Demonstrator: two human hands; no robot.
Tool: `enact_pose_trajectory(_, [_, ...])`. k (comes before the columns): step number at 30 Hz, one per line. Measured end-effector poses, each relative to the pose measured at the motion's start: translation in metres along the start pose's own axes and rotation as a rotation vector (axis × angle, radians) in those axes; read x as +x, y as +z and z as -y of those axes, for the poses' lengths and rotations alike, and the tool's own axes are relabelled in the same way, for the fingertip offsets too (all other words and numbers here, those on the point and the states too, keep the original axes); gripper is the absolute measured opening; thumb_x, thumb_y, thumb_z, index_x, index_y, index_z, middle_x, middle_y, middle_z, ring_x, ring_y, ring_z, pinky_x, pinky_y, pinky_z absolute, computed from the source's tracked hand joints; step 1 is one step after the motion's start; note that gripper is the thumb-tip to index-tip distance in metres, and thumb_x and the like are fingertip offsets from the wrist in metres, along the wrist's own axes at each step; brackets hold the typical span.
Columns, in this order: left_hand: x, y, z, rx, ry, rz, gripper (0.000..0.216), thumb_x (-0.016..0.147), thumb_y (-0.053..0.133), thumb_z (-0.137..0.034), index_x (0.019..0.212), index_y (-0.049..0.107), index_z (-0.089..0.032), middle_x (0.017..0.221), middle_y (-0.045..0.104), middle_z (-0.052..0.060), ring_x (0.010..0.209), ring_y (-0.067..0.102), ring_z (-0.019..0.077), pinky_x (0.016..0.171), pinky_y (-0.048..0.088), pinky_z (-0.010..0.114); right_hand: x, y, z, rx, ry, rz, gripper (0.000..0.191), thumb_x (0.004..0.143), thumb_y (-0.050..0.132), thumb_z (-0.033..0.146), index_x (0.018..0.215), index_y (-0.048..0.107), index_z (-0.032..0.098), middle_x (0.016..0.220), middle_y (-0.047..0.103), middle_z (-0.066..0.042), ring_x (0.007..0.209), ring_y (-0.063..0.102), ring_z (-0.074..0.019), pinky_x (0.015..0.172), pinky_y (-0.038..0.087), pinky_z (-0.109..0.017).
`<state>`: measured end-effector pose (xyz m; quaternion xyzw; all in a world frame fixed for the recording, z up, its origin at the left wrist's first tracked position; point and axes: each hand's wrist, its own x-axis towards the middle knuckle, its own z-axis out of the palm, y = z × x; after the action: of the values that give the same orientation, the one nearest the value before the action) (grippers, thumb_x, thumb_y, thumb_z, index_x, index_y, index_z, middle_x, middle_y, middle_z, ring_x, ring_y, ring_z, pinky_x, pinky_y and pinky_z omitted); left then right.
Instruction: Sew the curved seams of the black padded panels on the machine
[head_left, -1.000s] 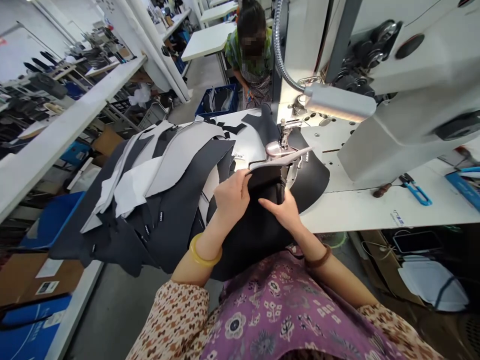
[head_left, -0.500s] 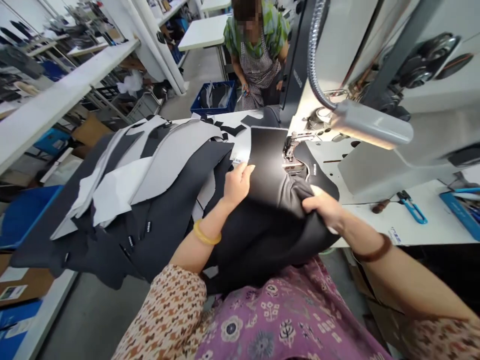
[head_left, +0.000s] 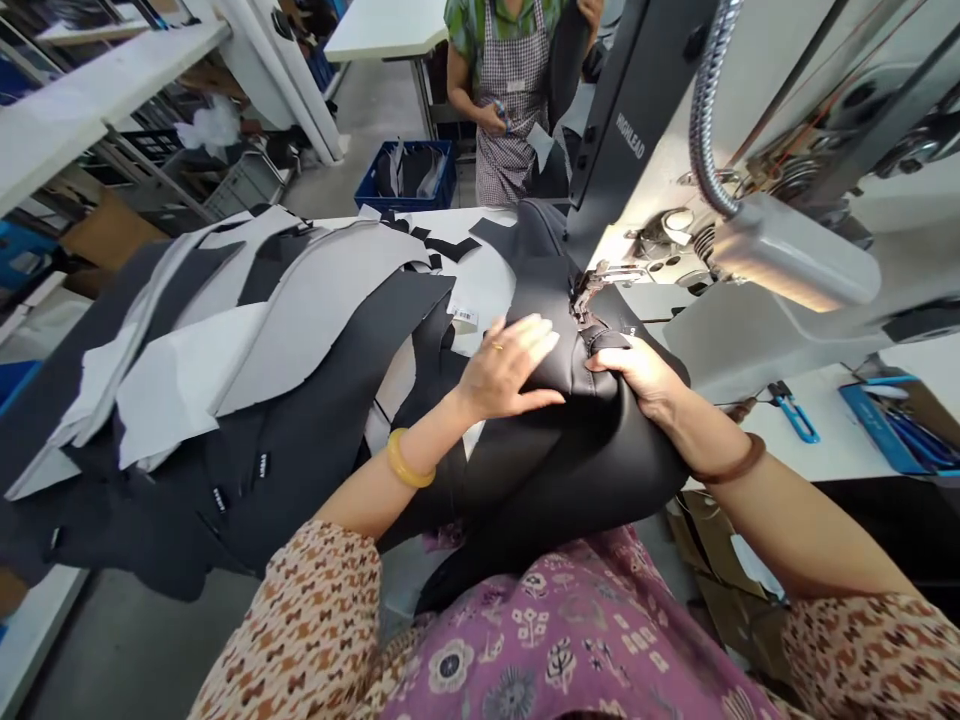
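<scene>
Black leather-like fabric (head_left: 540,460) sits at the sewing machine (head_left: 626,190)'s presser foot (head_left: 580,302), draping over the table (head_left: 829,458)'s near edge. The left hand (head_left: 510,370) lies flat on it, thumb spread; the right hand (head_left: 641,372) grips a bunched fold. Seam-guiding seems underway; feeding calls for even tension.

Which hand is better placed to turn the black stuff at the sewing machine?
Probably the right hand: it grips bunched black material close to the metal foot. The left hand lies palm down on top, fingers outstretched, not gripping.
</scene>
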<state>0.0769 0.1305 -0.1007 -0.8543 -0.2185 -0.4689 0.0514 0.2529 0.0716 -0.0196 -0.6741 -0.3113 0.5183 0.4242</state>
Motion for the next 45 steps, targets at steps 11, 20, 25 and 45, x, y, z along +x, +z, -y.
enact_pose_trajectory(11, [0.013, 0.013, -0.016, 0.087, 0.056, 0.205, 0.044, 0.087, 0.048, -0.04, 0.125, 0.055, -0.021, 0.118, 0.061, 0.013, 0.114, 0.055, 0.0278, 0.099, 0.038, 0.046, 0.003, -0.01, 0.016, -0.443, -0.33, -0.087, 0.021, 0.047, 0.06, 0.026, 0.065, 0.057, 0.015, 0.063, 0.054, 0.001, 0.058, 0.044, -0.0114, 0.058, 0.037, -0.026])
enact_pose_trajectory(20, [0.024, 0.016, -0.019, 0.066, -0.112, 0.318, 0.046, 0.081, 0.054, -0.024, 0.127, 0.054, -0.028, 0.123, 0.058, 0.009, 0.118, 0.05, 0.0257, 0.101, 0.04, 0.041, 0.012, -0.02, 0.017, -0.786, -0.565, -0.396, 0.02, 0.069, 0.06, 0.037, 0.073, 0.05, 0.02, 0.055, 0.044, 0.001, 0.052, 0.038, -0.0125, 0.059, 0.033, -0.029])
enact_pose_trajectory(25, [0.029, 0.013, -0.017, 0.059, -0.125, 0.338, 0.047, 0.082, 0.054, -0.024, 0.128, 0.053, -0.028, 0.122, 0.057, 0.008, 0.115, 0.051, 0.024, 0.098, 0.043, 0.036, 0.024, -0.021, 0.014, -0.694, -0.521, -0.4, 0.02, 0.067, 0.06, 0.036, 0.073, 0.052, 0.019, 0.067, 0.052, -0.002, 0.062, 0.045, -0.0144, 0.061, 0.035, -0.029])
enact_pose_trajectory(45, [0.033, 0.014, -0.012, 0.049, -0.139, 0.411, 0.048, 0.082, 0.055, -0.022, 0.128, 0.051, -0.035, 0.123, 0.054, 0.007, 0.118, 0.048, 0.0248, 0.098, 0.042, 0.039, 0.035, -0.022, 0.013, -0.605, -0.441, -0.367, 0.021, 0.066, 0.061, 0.035, 0.075, 0.051, 0.018, 0.069, 0.051, -0.001, 0.067, 0.048, -0.0156, 0.068, 0.037, -0.032])
